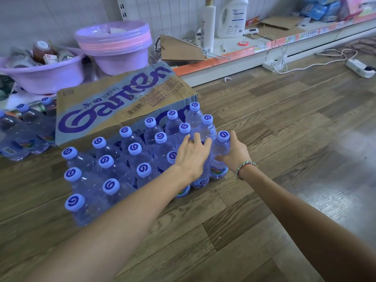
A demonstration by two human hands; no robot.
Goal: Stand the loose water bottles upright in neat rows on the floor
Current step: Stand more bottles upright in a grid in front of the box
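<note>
- Rows of water bottles (134, 153) stand upright on the wood floor (264, 127), packed against a printed cardboard box (114, 106).
- The right hand (237, 153) has its grip clamped round the end bottle (220, 157), which stands at the right edge of the rows.
- The left hand (193, 155) rests fingers spread over a neighbouring bottle top, holding nothing.
- More bottles (22, 131) lie left of the box, beside purple basins (114, 43).
</note>
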